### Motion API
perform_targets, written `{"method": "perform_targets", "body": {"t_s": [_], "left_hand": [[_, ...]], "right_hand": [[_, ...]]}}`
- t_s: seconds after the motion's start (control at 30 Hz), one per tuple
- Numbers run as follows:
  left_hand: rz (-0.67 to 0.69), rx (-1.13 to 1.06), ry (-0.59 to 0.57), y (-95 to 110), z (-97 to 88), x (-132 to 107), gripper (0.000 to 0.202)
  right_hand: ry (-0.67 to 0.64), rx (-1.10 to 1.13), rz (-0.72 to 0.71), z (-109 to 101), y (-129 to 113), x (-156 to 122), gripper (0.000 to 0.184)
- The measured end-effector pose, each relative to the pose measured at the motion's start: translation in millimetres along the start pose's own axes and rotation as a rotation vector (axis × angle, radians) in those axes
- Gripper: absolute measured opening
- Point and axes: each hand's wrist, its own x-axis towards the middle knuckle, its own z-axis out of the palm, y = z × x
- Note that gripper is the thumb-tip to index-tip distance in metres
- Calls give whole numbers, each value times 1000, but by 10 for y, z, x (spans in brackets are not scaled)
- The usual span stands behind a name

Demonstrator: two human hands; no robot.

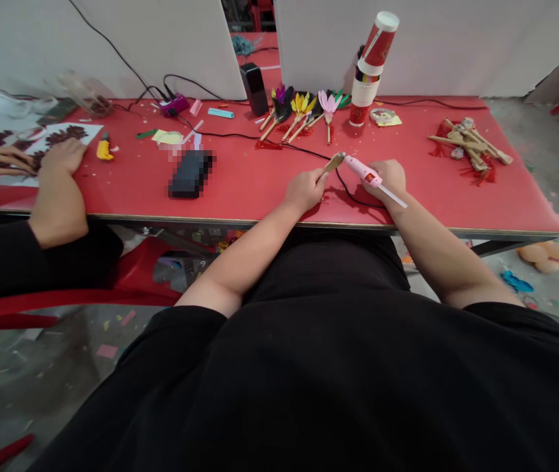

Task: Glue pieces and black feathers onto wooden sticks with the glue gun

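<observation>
In the head view, my right hand (388,177) is closed round a pink hot glue gun (356,168). A whitish glue stick (394,196) juts from its rear end. My left hand (305,190) pinches a small flat tan piece (333,162) between thumb and fingers. The glue gun's nozzle is right at the tip of this piece; whether they touch I cannot tell. A black cord (352,195) runs beneath both hands. Behind them lie flower-like pieces on sticks, with yellow petals (303,105) and pink petals (329,105).
Stacked paper cups (365,98) stand at the back beside a tape roll (382,117). Tan sticks with red tassels (473,145) are piled at the right. A black phone-like object (191,174) and a yellow cutter (105,149) lie leftward. Another person's hands (64,156) work at far left.
</observation>
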Motion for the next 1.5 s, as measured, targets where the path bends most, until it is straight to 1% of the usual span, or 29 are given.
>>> {"method": "perform_targets", "body": {"t_s": [0.27,0.5,0.63,0.77,0.87,1.03,1.17,1.3,1.4,1.5], "left_hand": [[-2,-19,3,-65,33,49,40],[-35,1,-17,-34,3,46,43],[-66,22,-27,1,-23,33,45],[-75,47,-43,35,-50,23,45],[-76,67,-60,51,-60,19,45],[-74,62,-34,26,-34,23,45],[-55,-37,16,-46,5,65,46],[-32,-203,67,-126,15,127,48],[-37,-324,56,-163,11,142,50],[-41,-477,-9,-170,14,119,56]], "right_hand": [[-3,-46,-4,-24,-14,30,14],[76,-70,-41,12,-14,42,19],[88,-82,-90,-39,-38,-10,23],[108,-87,-141,-88,-52,-47,19],[108,-67,-113,-95,-52,-32,14],[100,-17,11,-96,-21,3,5],[79,-14,0,-118,20,-26,8],[36,-26,-70,-127,22,-22,12],[1,-35,-109,-119,-17,9,14],[-13,-43,-147,-113,-67,19,19]]}}
